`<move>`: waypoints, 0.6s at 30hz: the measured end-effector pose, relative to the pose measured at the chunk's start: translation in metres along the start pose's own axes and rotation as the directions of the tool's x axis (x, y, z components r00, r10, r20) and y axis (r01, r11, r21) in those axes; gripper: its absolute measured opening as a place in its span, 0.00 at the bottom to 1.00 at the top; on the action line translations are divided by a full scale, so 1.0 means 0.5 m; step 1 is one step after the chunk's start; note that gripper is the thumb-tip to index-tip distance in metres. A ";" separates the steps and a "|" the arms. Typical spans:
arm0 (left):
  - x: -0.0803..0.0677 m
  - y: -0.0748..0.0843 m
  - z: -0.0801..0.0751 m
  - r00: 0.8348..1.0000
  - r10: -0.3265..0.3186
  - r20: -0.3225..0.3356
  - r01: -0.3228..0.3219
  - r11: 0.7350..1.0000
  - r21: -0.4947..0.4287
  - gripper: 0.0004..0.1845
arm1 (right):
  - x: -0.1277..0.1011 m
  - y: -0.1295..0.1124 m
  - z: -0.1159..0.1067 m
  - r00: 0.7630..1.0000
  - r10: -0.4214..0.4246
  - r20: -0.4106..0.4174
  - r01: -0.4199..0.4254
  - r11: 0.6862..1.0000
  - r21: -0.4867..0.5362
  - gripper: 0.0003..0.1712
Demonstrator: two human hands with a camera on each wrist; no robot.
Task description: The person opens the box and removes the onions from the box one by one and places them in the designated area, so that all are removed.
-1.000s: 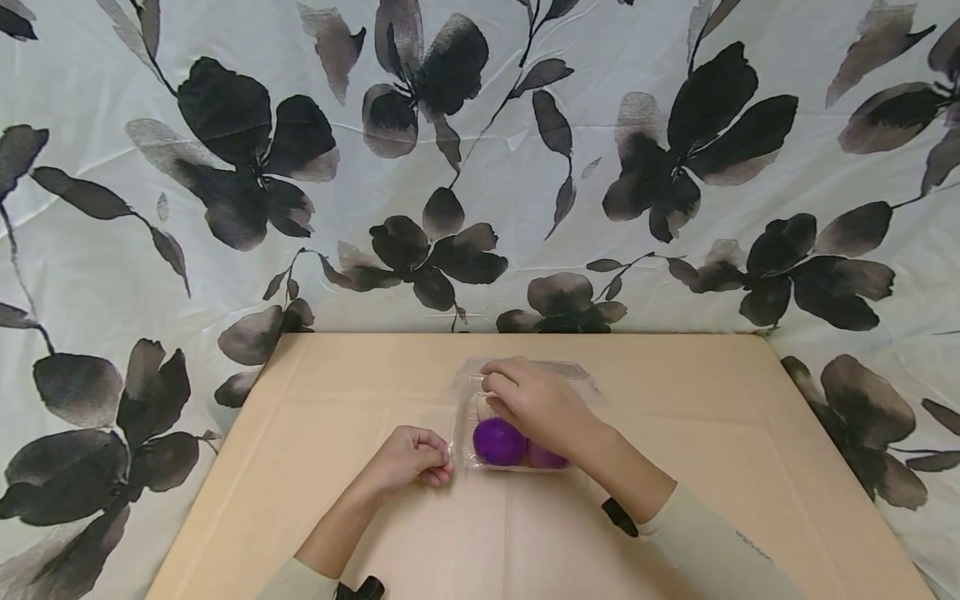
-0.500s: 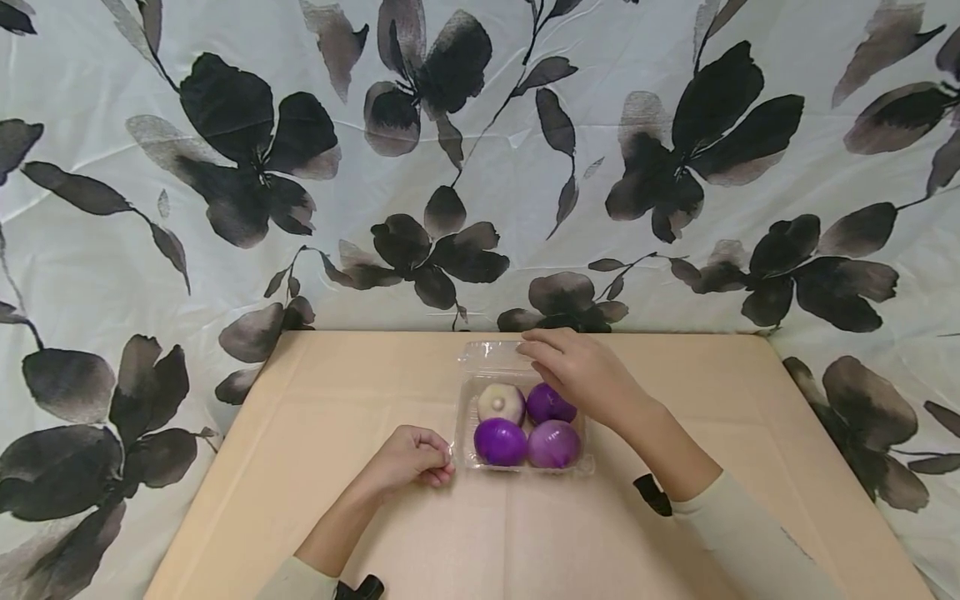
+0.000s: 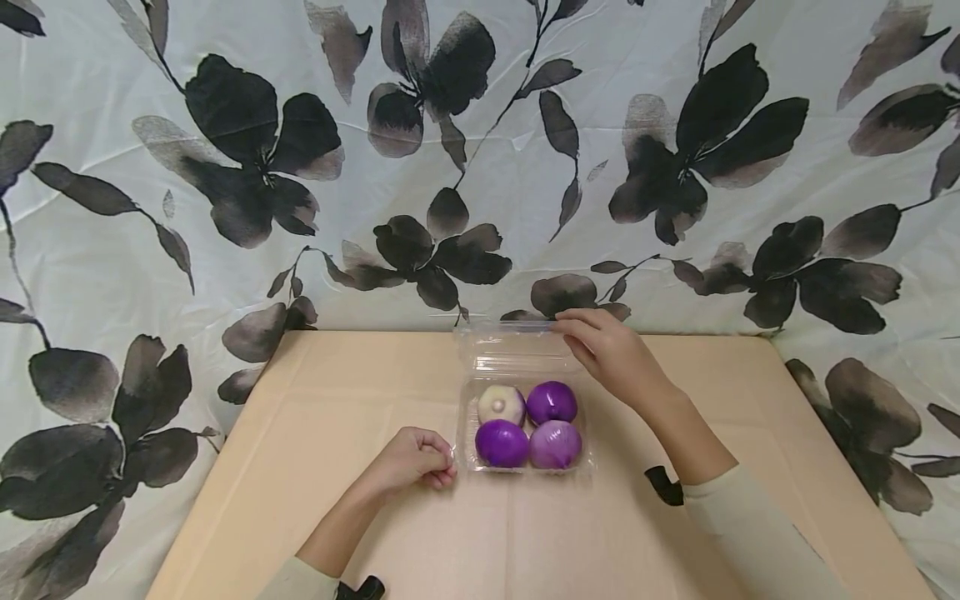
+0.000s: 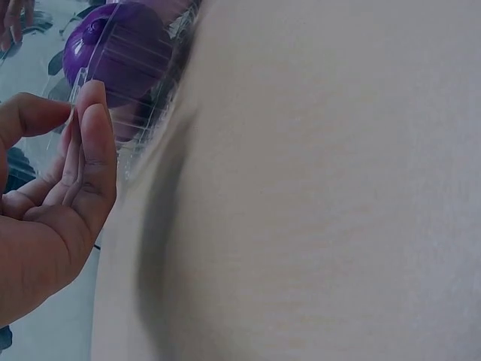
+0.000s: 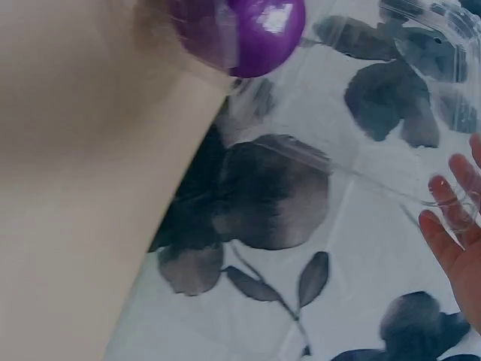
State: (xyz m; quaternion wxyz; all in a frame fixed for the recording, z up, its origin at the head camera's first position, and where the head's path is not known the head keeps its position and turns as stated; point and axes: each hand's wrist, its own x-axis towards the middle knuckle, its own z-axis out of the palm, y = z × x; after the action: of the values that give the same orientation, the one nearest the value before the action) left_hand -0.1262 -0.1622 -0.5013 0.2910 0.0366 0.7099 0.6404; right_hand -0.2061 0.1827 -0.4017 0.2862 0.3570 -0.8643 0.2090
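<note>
We find no text, label, brand or number to read: none on the clear box (image 3: 525,433), the cloth (image 3: 480,167) or the desk (image 3: 337,400).

place: makeshift recording setup | evidence: floral bedsheet backdrop (image 3: 480,167); tan paper-covered table (image 3: 315,433)

table (image 3: 322,467): tan, bare surface | backdrop cloth (image 3: 225,167): white, dark floral print

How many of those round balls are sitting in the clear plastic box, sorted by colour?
Deep purple balls: 2
Pale purple ball: 1
White ball: 1
Total: 4, all in the clear box, whose lid is open.
</note>
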 end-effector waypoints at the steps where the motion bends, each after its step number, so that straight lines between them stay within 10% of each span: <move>1: 0.000 -0.001 0.000 1.000 -0.001 0.001 0.001 1.000 0.001 0.06 | -0.002 0.004 0.002 1.000 0.021 -0.006 -0.021 1.000 0.021 0.17; 6: 0.001 -0.005 -0.001 1.000 0.000 0.004 0.000 1.000 0.003 0.07 | -0.013 0.020 0.015 0.981 0.192 0.023 -0.193 0.971 0.140 0.20; 18: -0.001 -0.004 -0.002 1.000 0.007 0.003 -0.007 1.000 0.005 0.08 | -0.043 0.061 0.072 0.856 0.499 0.135 -0.506 0.758 0.412 0.32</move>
State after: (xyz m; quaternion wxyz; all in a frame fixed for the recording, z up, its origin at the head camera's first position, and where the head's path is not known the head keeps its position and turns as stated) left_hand -0.1258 -0.1638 -0.5029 0.2896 0.0408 0.7111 0.6395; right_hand -0.2288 0.1930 -0.4472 0.1258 0.1684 -0.8618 0.4617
